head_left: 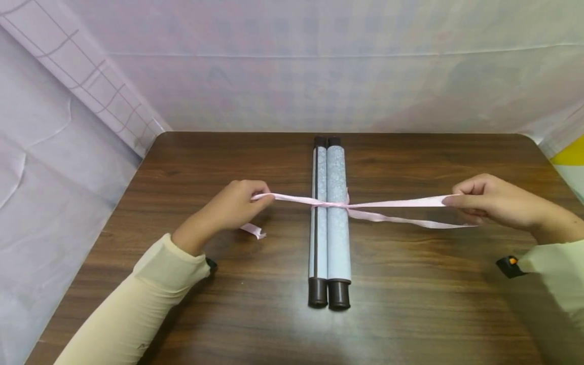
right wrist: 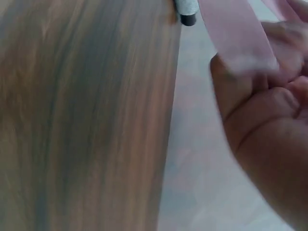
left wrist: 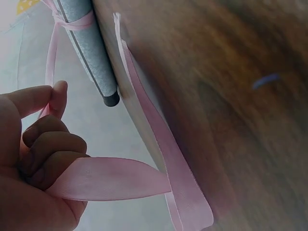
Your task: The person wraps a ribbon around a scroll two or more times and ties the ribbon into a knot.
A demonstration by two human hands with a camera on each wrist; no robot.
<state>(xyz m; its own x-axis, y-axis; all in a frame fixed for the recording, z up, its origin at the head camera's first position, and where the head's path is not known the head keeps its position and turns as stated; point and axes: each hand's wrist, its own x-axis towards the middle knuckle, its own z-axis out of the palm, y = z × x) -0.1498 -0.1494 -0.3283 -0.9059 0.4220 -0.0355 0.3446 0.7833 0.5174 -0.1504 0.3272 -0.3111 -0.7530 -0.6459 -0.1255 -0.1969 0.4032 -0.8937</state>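
A double-rolled scroll in pale blue-grey with dark end caps lies lengthwise on the table. Pink ribbon wraps and crosses around its middle. To the left of the scroll, my left hand pinches one ribbon length between thumb and forefinger. Its other fingers curl over the tail, which loops down to the tabletop in the left wrist view. My right hand pinches the opposite length at the right, and both stretches run nearly straight to the crossing. A second strand sags from the scroll toward the right hand's lower fingers.
The brown wood-grain table has rounded far corners. Behind it hangs a pale checked cloth, with white sheeting at the left. Small black devices sit at both sleeve cuffs, the right one showing an orange spot.
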